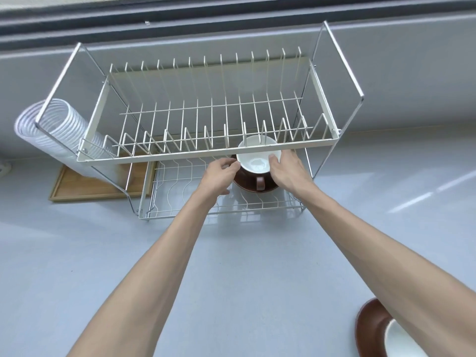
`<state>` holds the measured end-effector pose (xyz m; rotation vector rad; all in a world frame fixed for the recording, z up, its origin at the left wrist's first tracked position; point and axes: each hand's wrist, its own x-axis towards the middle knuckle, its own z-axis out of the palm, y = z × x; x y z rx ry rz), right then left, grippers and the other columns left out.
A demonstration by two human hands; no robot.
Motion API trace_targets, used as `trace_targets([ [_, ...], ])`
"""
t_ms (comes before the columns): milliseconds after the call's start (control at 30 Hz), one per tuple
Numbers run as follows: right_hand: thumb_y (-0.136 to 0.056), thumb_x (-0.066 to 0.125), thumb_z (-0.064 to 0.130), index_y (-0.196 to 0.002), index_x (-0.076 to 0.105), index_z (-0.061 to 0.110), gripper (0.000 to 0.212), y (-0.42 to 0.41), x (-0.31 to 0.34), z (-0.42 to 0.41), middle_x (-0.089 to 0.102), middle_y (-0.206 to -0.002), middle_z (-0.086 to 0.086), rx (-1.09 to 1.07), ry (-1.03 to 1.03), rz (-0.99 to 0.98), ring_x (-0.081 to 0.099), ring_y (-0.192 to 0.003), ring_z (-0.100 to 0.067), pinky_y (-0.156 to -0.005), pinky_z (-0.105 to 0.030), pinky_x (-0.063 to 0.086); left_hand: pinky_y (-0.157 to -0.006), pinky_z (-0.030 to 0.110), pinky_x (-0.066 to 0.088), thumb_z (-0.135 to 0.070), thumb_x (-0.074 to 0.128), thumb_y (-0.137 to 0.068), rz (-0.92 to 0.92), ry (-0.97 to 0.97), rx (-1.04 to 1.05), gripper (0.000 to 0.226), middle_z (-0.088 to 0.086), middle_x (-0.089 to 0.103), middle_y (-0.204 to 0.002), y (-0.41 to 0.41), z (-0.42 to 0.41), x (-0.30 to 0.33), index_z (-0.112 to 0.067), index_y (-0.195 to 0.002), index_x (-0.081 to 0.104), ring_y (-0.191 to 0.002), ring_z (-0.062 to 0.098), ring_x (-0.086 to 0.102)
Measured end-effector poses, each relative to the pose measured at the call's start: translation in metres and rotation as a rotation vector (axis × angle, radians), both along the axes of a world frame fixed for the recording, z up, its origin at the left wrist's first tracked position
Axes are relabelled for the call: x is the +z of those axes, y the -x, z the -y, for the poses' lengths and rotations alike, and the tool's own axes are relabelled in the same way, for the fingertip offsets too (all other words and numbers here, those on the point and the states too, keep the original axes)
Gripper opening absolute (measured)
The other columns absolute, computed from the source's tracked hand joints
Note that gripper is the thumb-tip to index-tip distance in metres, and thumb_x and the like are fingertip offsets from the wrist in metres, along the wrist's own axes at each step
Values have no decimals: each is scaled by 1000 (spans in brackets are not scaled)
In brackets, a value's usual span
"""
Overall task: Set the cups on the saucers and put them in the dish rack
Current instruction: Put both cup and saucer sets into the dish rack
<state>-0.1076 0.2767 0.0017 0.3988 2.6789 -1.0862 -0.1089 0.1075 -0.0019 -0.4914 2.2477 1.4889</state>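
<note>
Your left hand [221, 173] and right hand [286, 171] form the grip, fingers closed on the rim of the cup [257, 161], which sits on its saucer [244, 182] in the lower tier of the dish rack [224, 153]. Lower them level, then let go. The upper tier's front bar partly hides the cup; behind your right arm, on the desk [231, 266], a second saucer [368, 323] is cut off.

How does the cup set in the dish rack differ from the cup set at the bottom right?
The rack set sits on the lower wire shelf; the counter set is outside the rack. Both hands, left hand and right hand, touch the rack set; nothing touches the counter set. Both are white inside with brown saucers.
</note>
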Motion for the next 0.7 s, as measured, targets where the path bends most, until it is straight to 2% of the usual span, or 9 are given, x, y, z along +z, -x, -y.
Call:
trace_targets([
  [67,-101,36,32,-143,35,4,50,-10,4,1,43,-145,-19,28,5,-12,43,-132,-38,-105,-45,37,-86,40,57,-34,53,-99,-22,52,-58,38,4,58,-135,-9,1,4,-23,-135,59,-119,27,60],
  [167,-96,36,35,-144,35,14,53,-28,9,-1,43,-147,-13,70,19,-40,41,-135,-35,-108,-47,37,-94,45,57,-34,53,-99,-61,152,-169,39,3,63,-123,-27,0,10,-23,-135,60,-110,24,61],
  [267,-98,38,37,-148,32,18,54,-48,15,-6,41,-150,-12,159,-128,5,40,-137,-33,-108,-47,35,-102,45,52,-38,53,-99,-71,241,-278,40,3,66,-128,-47,-4,16,-24,-136,59,-114,25,63],
  [400,-99,37,36,-139,42,18,45,-87,25,-14,50,-138,-11,263,-370,-39,50,-125,-35,-96,-48,40,-106,38,46,-42,51,-100,-135,449,-485,45,2,64,-138,-76,-17,24,-26,-141,56,-126,24,59],
  [533,-100,37,35,-133,46,19,37,-129,28,-25,49,-131,-10,301,-621,-152,52,-116,-34,-93,-46,36,-98,39,48,-39,49,-99,-366,638,-561,44,3,62,-138,-110,-34,28,-26,-141,55,-127,26,56],
  [700,-101,35,36,-141,41,19,44,-178,20,-47,38,-148,-15,274,-792,-198,35,-136,-35,-108,-54,23,-107,45,42,-37,50,-99,-637,768,-619,46,6,54,-144,-154,-60,19,-23,-142,53,-137,30,44],
])
